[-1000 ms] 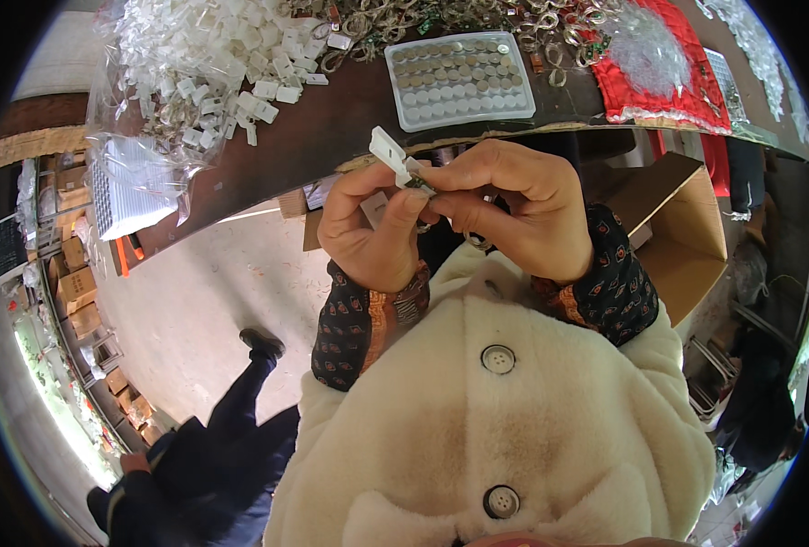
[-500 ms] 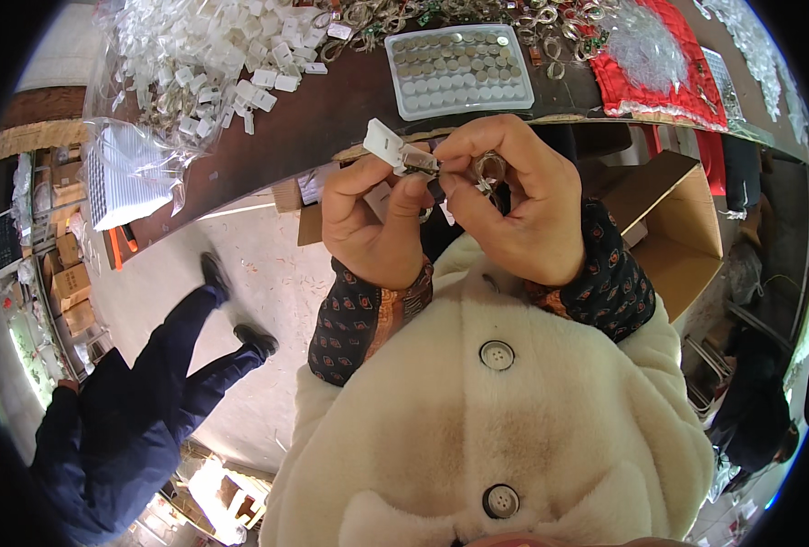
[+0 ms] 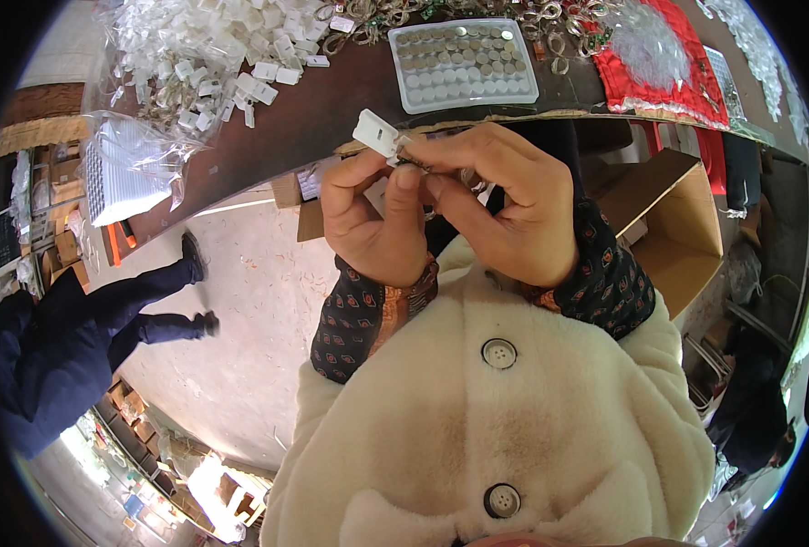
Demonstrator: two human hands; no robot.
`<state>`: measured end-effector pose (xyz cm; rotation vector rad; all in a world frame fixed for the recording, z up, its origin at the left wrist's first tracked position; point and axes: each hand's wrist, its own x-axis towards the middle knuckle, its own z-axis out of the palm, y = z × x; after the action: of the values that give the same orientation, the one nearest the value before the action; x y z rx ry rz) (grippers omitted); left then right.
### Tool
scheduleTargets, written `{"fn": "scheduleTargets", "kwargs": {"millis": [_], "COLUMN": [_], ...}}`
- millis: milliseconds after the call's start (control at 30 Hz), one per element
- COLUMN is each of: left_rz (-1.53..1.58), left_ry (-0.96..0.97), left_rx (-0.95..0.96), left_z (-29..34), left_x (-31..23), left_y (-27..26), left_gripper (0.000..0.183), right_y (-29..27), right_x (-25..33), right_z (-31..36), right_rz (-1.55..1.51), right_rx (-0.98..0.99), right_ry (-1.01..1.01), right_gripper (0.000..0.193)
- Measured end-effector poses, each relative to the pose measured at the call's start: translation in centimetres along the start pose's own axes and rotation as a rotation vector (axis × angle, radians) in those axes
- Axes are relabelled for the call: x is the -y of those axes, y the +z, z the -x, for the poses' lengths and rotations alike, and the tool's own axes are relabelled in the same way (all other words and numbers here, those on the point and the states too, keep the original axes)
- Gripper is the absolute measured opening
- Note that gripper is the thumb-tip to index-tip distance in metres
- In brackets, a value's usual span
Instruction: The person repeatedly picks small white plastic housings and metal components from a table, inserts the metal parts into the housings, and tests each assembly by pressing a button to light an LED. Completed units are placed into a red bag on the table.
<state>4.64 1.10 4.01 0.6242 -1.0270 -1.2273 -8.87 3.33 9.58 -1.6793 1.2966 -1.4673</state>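
Left hand [image 3: 368, 219]: thumb and forefinger pressed together on the lower end of a small white plastic tag [image 3: 374, 133], which stands up and to the left out of the pinch, most of it clear of the fingers. Judged light, stiff and smooth, so liable to slip; best held by its flat faces near the end. Right hand [image 3: 514, 205]: fingers curled, tips pinching a thin metal piece [image 3: 415, 160] touching the tag's lower end, largely hidden. Above the grip, on the brown table [image 3: 331, 100], lie a heap of like white tags [image 3: 204, 55] and a tray of round discs [image 3: 464, 64].
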Motion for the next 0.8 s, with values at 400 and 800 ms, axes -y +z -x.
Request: {"fn": "scheduleTargets", "kwargs": {"millis": [400,800], "left_rz": [0.309,0.24], "left_ry": [-0.202,-0.356], "left_rx": [-0.052,-0.038], "left_z": [0.1,-0.1], "left_x": [-0.6,0.7], "left_y": [0.9,-0.2], "left_gripper": [0.019,0.015], "right_y": [0.6,-0.1], "right_x": [-0.4,-1.8], "right_z": [0.7,1.1], "right_rz": [-0.4,-0.348], "right_rx": [-0.037,0.024], "right_ry": [0.31,0.362], "right_gripper": [0.025,0.039]}}
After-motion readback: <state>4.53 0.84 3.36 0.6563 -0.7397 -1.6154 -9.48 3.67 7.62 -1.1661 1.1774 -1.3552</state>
